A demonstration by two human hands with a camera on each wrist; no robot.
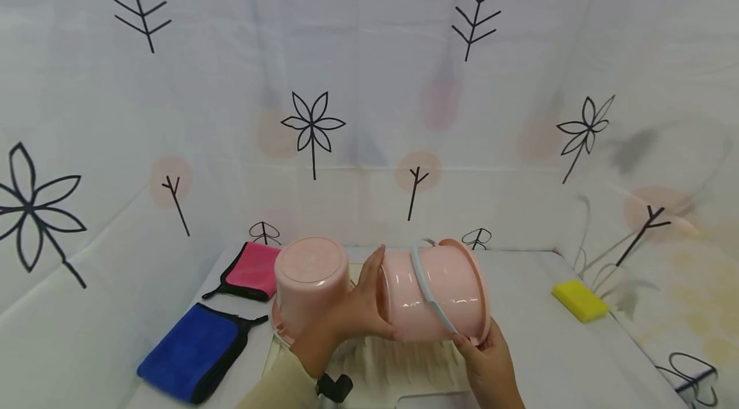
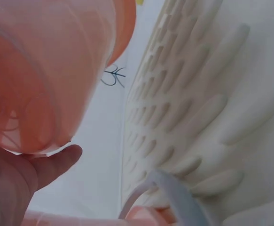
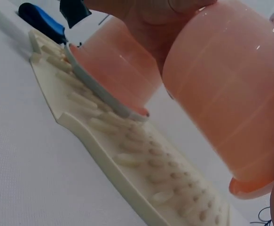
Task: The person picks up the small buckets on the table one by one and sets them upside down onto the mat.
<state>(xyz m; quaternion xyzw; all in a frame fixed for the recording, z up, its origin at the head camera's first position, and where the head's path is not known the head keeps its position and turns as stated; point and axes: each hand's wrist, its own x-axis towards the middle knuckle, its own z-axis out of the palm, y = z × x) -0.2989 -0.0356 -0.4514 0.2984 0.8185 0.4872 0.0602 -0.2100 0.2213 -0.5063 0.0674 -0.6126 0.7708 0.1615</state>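
A pink bucket (image 1: 462,281) with a light blue handle (image 1: 424,284) is held on its side above a cream drying rack (image 1: 398,374). My left hand (image 1: 352,316) grips its base, thumb below and fingers above. The right hand (image 1: 489,364) holds the rim at the lower right, near the handle's end. To the left, a second pink bucket (image 1: 312,306) stands upside down on the rack, partly behind my left forearm. In the right wrist view its rim lies over the rack's pegs (image 3: 160,165).
A pink cloth (image 1: 254,268) and a blue cloth (image 1: 193,351), both dark-edged, lie left of the rack. The yellow sponge (image 1: 580,300) is by the table's right edge. Patterned white curtain (image 1: 369,75) surrounds the back and sides.
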